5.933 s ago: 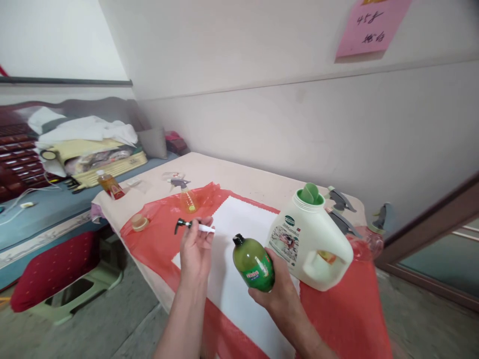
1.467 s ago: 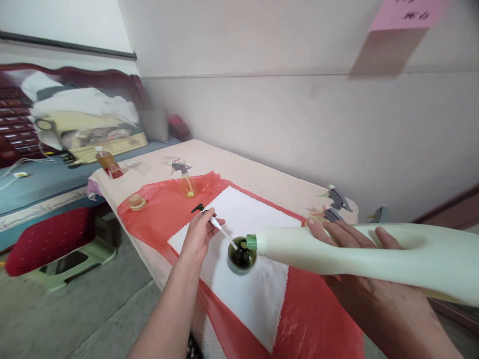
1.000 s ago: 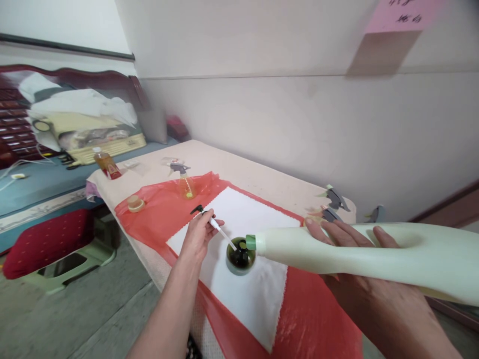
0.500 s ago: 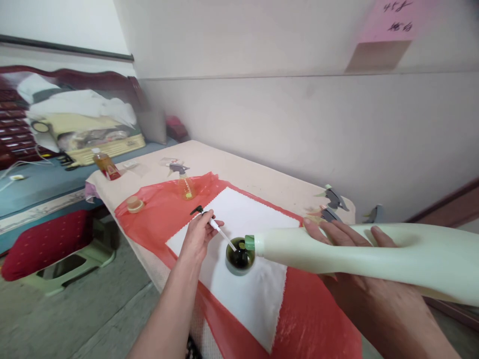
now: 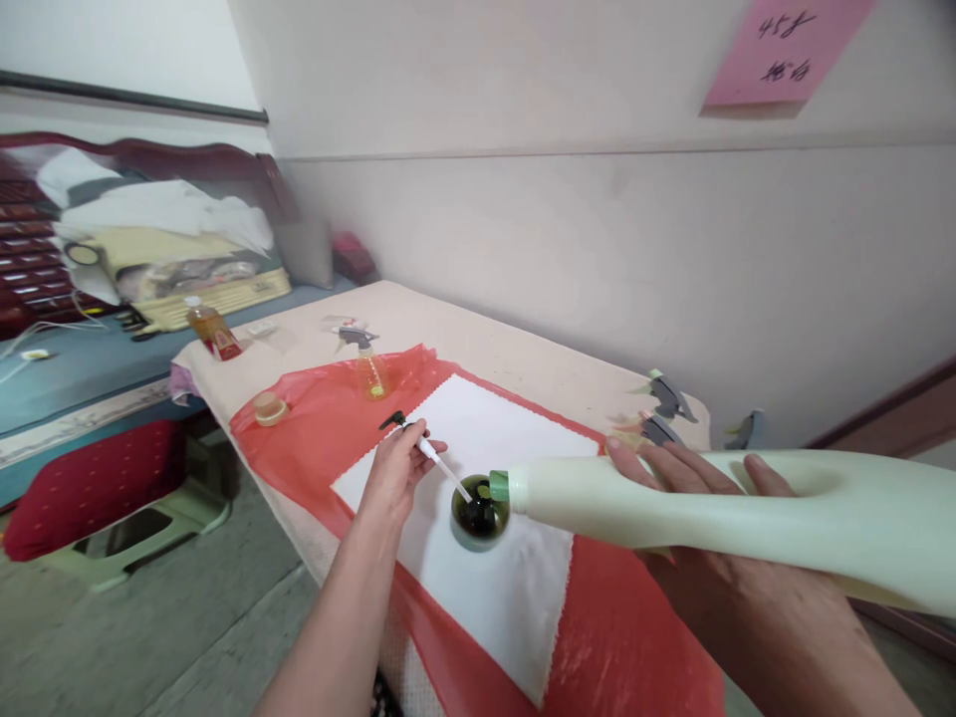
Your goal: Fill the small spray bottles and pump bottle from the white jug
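My left hand [image 5: 397,466] is closed around a pump dispenser [image 5: 427,448] with a black head, white collar and clear tube. The tube slants down to the right, its tip at a small bowl [image 5: 482,541] of dark green liquid. My right hand [image 5: 736,538] grips a large pale green bottle [image 5: 814,498] by its handle. The bottle lies almost level, its green spout [image 5: 499,485] over the bowl's right rim; I cannot make out a stream. Beneath the bowl lies a white cloth [image 5: 515,622] with a scalloped edge.
Red plastic sheet [image 5: 619,637] lies under the cloth on the table. A spray bottle [image 5: 369,370], a small capped jar [image 5: 270,408] and an amber bottle [image 5: 214,329] stand to the left. Spray heads [image 5: 668,398] show along the right wall side. A red-topped stool [image 5: 97,488] is on the floor.
The bottle in my right hand sits very slightly lower. My left hand, the pump dispenser and the bowl look unmoved.
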Motion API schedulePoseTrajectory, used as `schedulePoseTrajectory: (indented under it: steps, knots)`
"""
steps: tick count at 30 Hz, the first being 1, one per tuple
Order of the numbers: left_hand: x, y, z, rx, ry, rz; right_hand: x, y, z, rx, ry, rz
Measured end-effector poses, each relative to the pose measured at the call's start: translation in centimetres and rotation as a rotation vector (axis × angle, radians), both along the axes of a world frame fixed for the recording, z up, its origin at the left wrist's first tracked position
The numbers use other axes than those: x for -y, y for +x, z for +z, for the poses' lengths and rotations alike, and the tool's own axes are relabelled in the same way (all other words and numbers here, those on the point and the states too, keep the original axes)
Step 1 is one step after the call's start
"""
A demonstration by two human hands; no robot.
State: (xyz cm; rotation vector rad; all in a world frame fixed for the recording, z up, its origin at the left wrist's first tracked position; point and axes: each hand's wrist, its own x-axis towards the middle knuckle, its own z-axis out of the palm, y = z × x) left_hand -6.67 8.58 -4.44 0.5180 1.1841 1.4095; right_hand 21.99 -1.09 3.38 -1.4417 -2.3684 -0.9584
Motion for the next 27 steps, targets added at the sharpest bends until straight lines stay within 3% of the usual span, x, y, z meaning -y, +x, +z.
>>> schedulePoseTrajectory:
  steps: [27]
  knots:
    - [-0.03, 0.04, 0.05, 0.003, 0.0, 0.007, 0.49, -0.19, 0.37, 0.017, -0.055, -0.028]
